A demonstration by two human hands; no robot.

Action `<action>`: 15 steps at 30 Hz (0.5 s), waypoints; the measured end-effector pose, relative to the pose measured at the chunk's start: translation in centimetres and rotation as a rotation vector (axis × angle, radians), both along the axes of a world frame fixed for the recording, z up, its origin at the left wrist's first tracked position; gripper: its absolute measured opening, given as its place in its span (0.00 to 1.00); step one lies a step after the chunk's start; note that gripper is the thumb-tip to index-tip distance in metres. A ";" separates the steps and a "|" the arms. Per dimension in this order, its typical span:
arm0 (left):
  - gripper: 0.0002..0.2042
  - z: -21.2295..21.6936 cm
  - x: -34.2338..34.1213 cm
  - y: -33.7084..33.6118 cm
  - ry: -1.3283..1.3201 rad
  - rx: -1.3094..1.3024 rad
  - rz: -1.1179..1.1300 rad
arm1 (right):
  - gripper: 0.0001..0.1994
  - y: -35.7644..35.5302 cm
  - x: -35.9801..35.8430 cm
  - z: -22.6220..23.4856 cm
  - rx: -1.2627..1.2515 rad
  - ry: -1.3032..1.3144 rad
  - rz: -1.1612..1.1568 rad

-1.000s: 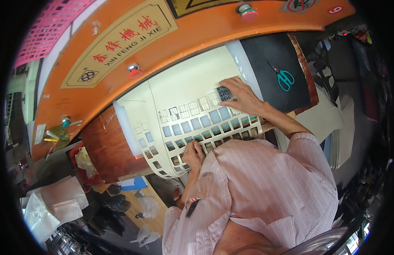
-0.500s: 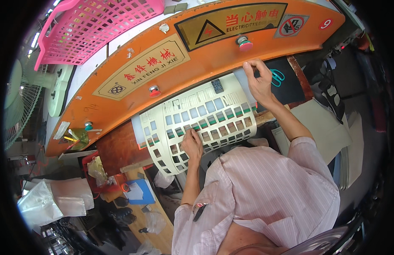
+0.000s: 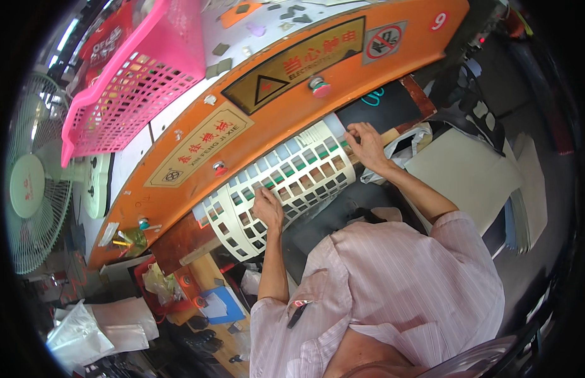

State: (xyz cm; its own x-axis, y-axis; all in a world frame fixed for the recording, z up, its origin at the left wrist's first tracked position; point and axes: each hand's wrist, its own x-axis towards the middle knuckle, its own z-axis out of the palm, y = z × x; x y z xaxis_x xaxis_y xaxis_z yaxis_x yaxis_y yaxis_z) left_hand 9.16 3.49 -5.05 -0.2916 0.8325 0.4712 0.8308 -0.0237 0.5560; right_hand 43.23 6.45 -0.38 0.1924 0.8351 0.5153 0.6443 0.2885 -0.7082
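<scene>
Left hand (image 3: 268,208) mid-frame, curled on cream sheet (image 3: 232,213), grip unclear | right hand (image 3: 367,147) half-curled, hold unclear | likely light, floppy; grasp where uncut

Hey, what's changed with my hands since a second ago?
Your right hand has let go of the dark block and shifted right, to the right edge of the perforated sheet; the block is now out of sight. Your left hand stays on the sheet.

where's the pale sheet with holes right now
Head view, centre: the pale sheet lies below the orange panel, the left hand on it, the right hand by its right end.
</scene>
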 end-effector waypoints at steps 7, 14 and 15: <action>0.17 -0.2 -0.5 0.1 0.015 0.004 0.003 | 0.20 -0.1 -2.1 -4.7 -0.218 0.130 0.054; 0.18 -0.6 -0.5 -0.2 -0.032 -0.065 0.035 | 0.18 4.6 -4.2 -3.3 -0.308 0.307 0.063; 0.18 -0.8 -0.6 -0.2 -0.040 -0.079 0.043 | 0.17 5.7 -4.5 -3.0 -0.333 0.250 0.049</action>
State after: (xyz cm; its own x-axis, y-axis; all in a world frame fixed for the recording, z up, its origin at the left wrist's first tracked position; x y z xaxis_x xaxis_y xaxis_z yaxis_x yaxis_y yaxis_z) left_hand 8.61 3.28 -5.84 -0.3456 0.8529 0.3912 0.8069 0.0574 0.5879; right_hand 38.77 12.17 -3.40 0.2333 0.9595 0.1578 0.4321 0.0431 -0.9008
